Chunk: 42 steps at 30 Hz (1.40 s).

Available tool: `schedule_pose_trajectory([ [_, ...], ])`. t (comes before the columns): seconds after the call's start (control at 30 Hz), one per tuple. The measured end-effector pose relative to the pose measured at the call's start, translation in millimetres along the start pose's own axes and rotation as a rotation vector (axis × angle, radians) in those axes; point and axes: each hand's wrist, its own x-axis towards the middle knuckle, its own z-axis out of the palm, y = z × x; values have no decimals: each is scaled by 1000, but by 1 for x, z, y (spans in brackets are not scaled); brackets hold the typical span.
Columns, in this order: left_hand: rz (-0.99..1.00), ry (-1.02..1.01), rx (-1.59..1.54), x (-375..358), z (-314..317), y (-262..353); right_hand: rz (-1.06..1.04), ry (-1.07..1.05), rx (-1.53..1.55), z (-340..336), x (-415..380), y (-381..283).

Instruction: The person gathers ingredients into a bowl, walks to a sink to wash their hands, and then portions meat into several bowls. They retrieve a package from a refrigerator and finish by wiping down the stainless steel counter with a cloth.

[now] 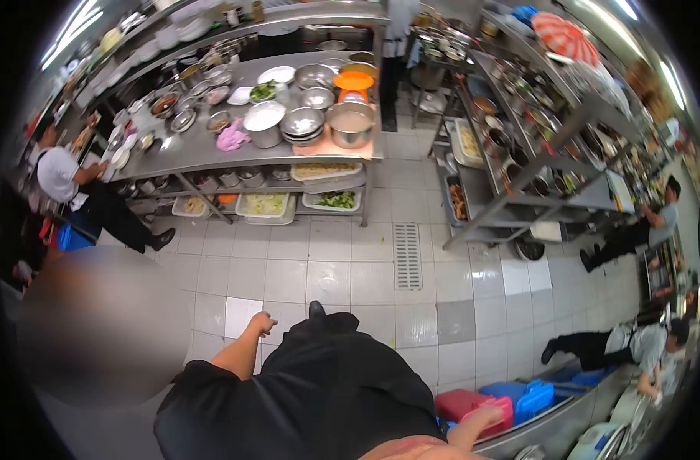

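My left hand (264,323) hangs out in front of my black-clothed body, above the tiled floor. Its fingers are loosely bent and a little apart, with nothing visible in them. At the lower right, my right hand (482,420) is smeared by motion, in front of a red plastic bin (461,402). Whether it touches the bin, and how its fingers lie, I cannot make out. A blue bin (534,400) stands beside the red one. The tip of one black shoe (317,309) shows below me.
Ahead stands a steel table (281,159) with a stockpot (350,125), bowls and a pink cloth (232,138). A steel rack (511,195) rises at the right. A floor drain (407,257) lies between. Co-workers stand left (62,176) and right (653,218). A blurred round patch covers the lower left.
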Motion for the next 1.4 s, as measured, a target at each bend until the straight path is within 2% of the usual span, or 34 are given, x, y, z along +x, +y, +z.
schedule_pose_trajectory([
  [0.07, 58, 41, -104, 10, -9, 2, 202, -363, 149, 88, -49, 15],
  [0.1, 53, 46, -134, 17, -14, 2, 313, -613, 109, 140, -61, 24],
  [0.13, 49, 60, -152, 25, -20, -2, 151, -554, 262, 181, -126, 22],
  [0.2, 46, 75, -190, 44, -36, -17, 32, -745, 254, 199, -275, -32],
  [0.27, 102, 344, -114, 61, -45, -43, -253, -1121, 39, 221, -372, -55],
  [0.3, 123, 480, -73, 69, -46, -60, -269, -1133, 39, 234, -406, -65],
  [0.37, 57, 536, -235, 105, -43, -108, -710, -1407, -328, 262, -476, -79],
  [0.43, -135, 384, -338, 127, -50, -148, -714, -1472, -323, 262, -552, -109],
  [0.5, -167, 419, -294, 142, -53, -184, -708, -1529, -321, 270, -611, -133],
  [0.53, -173, 425, -295, 144, -65, -192, -720, -1577, -381, 290, -629, -138],
  [0.6, -347, 204, -436, 127, -77, -196, -723, -1624, -444, 307, -673, -146],
  [0.63, -351, 204, -432, 122, -84, -197, -755, -1659, -491, 309, -700, -158],
  [0.7, -333, 363, -607, 120, -100, -201, -778, -1690, -544, 321, -752, -173],
  [0.73, -293, 506, -687, 146, -87, -219, -851, -1751, -615, 327, -778, -176],
  [0.8, -326, 537, -765, 151, -93, -225, -922, -1811, -691, 336, -833, -185],
  [0.83, -352, 572, -847, 155, -98, -225, -1014, -1851, -760, 335, -866, -191],
  [0.87, -361, 523, -936, 160, -103, -226, -1108, -1887, -825, 337, -899, -195],
  [0.9, -412, 559, -1058, 159, -110, -217, -1104, -1888, -824, 347, -931, -196],
  [0.93, -460, 594, -1178, 145, -118, -203, -1211, -1941, -815, 356, -962, -195],
  [0.97, -423, 603, -1129, 158, -119, -206, -1322, -1992, -798, 368, -995, -197],
  [1.0, -360, 616, -1006, 167, -113, -214, -1319, -1994, -789, 377, -1029, -199],
  [1.03, -289, 644, -823, 161, -125, -211, -1443, -2027, -696, 386, -1062, -202],
  [1.07, -109, 759, -359, 155, -122, -208, -1567, -2055, -595, 396, -1097, -207],
  [1.1, -297, 643, -702, 158, -138, -210, -1558, -2062, -583, 403, -1133, -213],
  [1.13, -374, 607, -805, 156, -152, -209, -1570, -2062, -546, 409, -1168, -223],
  [1.23, -412, 577, -909, 164, -212, -210, -1701, -1982, -419, 442, -1272, -247],
  [1.3, -402, 578, -966, 175, -253, -215, -1757, -1901, -198, 471, -1327, -253],
  [1.37, -403, 585, -1018, 187, -290, -221, -1858, -1709, -98, 490, -1377, -261],
  [1.4, -394, 591, -1041, 194, -305, -226, -1846, -1713, -107, 498, -1400, -264],
])
